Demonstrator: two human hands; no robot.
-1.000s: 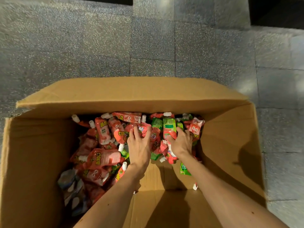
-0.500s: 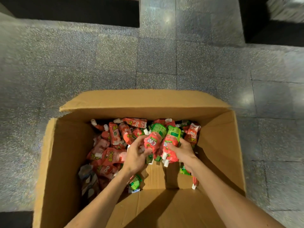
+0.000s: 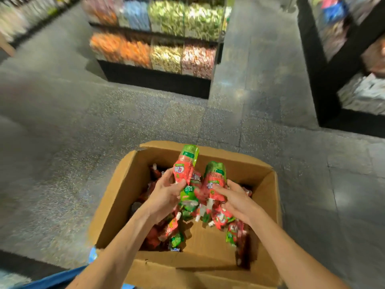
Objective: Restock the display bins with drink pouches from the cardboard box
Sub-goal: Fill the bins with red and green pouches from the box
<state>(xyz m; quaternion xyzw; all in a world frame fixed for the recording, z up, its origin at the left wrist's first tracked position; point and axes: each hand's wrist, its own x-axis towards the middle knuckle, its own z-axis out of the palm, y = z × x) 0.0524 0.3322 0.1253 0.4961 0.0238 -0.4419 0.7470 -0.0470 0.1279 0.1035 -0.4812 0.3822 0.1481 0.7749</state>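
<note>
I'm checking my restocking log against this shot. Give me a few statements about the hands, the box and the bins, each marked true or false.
1. The left hand and the right hand each grip pouches over the box. True.
2. The box is empty. False: many pouches lie in it.
3. The box stands on a shelf. False: it stands on the floor.
4. The bins ahead hold goods. True.
5. The gripped pouches are blue. False: they are red and green.
</note>
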